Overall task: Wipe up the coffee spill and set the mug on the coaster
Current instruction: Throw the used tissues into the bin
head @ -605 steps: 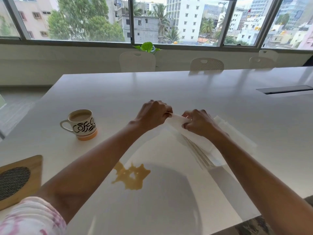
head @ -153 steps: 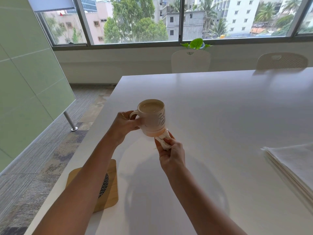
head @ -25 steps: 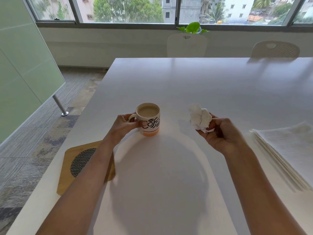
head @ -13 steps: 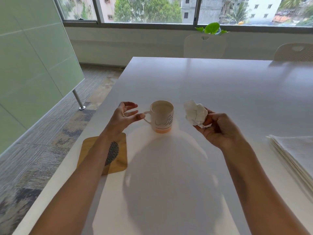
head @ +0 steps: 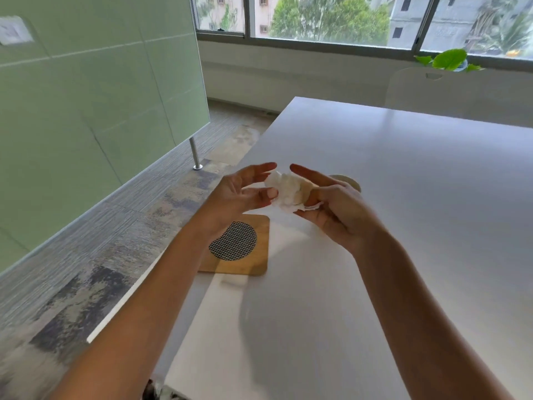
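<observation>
My right hand [head: 334, 212] is raised above the white table [head: 418, 203], holding a crumpled white tissue [head: 288, 189]. Beside it, my left hand [head: 242, 193] has its fingers spread, and its thumb touches the tissue's left side. The mug [head: 351, 182] stands on the table behind my right hand, and only a sliver of its rim shows. Below my hands, near the table's left edge, lies a square wooden coaster [head: 251, 265] with a round dark mesh centre and nothing on it. I see no coffee stain on the tabletop.
The table's left edge runs close to the coaster, with carpeted floor beyond it. A green glass partition [head: 86, 111] on a metal post stands at the left. A white chair [head: 432, 90] and a green plant [head: 450, 57] are at the far end under the window.
My left hand has left the mug's handle and come up to the tissue in my right hand. The view has swung left, so the mug is now hidden behind my right hand.
</observation>
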Action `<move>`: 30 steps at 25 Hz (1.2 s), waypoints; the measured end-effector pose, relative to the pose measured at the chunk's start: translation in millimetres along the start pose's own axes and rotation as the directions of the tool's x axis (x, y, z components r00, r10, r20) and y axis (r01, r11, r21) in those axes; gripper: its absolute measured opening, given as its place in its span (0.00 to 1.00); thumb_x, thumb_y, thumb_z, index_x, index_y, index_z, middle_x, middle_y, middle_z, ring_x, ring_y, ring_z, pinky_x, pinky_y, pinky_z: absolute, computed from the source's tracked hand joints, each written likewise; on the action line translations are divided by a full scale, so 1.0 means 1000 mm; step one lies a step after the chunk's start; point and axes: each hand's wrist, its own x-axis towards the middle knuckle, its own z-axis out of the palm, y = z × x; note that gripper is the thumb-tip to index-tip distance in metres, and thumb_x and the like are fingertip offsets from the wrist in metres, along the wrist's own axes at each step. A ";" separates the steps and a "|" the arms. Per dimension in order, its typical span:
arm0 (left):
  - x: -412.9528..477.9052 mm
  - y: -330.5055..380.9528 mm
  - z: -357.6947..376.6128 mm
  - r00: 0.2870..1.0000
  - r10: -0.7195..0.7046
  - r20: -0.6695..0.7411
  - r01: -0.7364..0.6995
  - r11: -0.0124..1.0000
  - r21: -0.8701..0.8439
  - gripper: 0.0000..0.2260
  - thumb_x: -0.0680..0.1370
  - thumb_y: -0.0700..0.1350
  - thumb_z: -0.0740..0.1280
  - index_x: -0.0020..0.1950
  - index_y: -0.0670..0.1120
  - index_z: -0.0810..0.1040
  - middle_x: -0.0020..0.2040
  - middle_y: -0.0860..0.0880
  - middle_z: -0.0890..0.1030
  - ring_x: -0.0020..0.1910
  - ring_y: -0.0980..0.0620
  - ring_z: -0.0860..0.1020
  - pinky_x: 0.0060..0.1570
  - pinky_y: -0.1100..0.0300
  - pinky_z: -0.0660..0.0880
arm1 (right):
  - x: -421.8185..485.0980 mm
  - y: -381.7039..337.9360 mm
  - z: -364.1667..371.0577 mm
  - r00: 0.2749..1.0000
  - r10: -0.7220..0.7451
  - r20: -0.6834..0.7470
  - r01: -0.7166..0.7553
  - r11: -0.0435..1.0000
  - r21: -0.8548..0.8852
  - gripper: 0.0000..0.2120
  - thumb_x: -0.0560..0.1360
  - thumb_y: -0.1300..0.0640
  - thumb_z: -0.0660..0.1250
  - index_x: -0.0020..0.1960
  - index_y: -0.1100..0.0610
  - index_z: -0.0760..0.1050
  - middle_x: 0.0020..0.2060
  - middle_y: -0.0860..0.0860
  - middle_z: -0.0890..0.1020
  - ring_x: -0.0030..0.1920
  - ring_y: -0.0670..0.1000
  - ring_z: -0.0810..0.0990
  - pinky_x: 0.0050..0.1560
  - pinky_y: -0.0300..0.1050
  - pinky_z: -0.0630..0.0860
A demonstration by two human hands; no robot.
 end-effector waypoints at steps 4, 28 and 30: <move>-0.037 0.001 -0.047 0.993 -0.027 -0.111 0.024 0.999 -0.024 0.21 0.73 0.32 0.71 0.65 0.42 0.78 0.55 0.48 0.83 0.50 0.53 0.84 0.46 0.62 0.80 | 0.009 0.027 0.055 0.989 0.053 0.136 -0.039 0.994 -0.102 0.28 0.73 0.79 0.58 0.67 0.55 0.74 0.59 0.61 0.80 0.57 0.58 0.82 0.58 0.51 0.80; -0.256 -0.127 -0.329 0.750 -0.229 -0.620 0.516 0.789 0.333 0.12 0.69 0.51 0.78 0.49 0.50 0.83 0.42 0.53 0.86 0.41 0.52 0.84 0.41 0.54 0.82 | 0.043 0.308 0.345 0.957 -0.060 0.284 0.287 0.335 -0.897 0.17 0.76 0.67 0.63 0.62 0.54 0.79 0.55 0.54 0.82 0.53 0.55 0.79 0.54 0.50 0.76; -0.257 -0.145 -0.330 0.726 -0.250 -0.640 0.571 0.739 0.359 0.11 0.70 0.52 0.77 0.49 0.50 0.83 0.41 0.54 0.85 0.40 0.52 0.85 0.37 0.55 0.83 | 0.048 0.330 0.347 0.963 -0.039 0.266 0.266 0.277 -0.923 0.15 0.77 0.67 0.61 0.59 0.57 0.79 0.51 0.55 0.82 0.48 0.53 0.79 0.50 0.48 0.77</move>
